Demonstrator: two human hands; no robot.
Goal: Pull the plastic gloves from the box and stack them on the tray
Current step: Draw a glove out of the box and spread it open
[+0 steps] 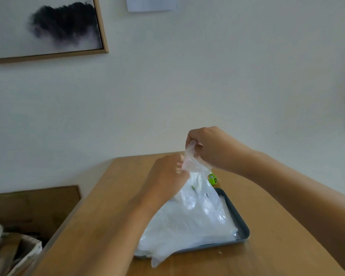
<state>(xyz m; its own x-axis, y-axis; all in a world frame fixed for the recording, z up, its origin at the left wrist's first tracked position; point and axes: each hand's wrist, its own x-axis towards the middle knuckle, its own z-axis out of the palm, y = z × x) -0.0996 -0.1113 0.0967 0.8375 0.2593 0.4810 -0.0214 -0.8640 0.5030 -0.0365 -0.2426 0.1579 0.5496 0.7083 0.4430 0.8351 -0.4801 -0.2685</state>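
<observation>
- Head view: your right hand [209,148], fingers closed, pinches the top of a plastic glove [197,176] held up over the tray [241,223].
- Your left hand [166,177] grips the same glove lower down, fingers curled.
- Pile of gloves [187,230]: fills the tray on the bench [108,206].
- Green box [213,179]: just behind the tray.
</observation>
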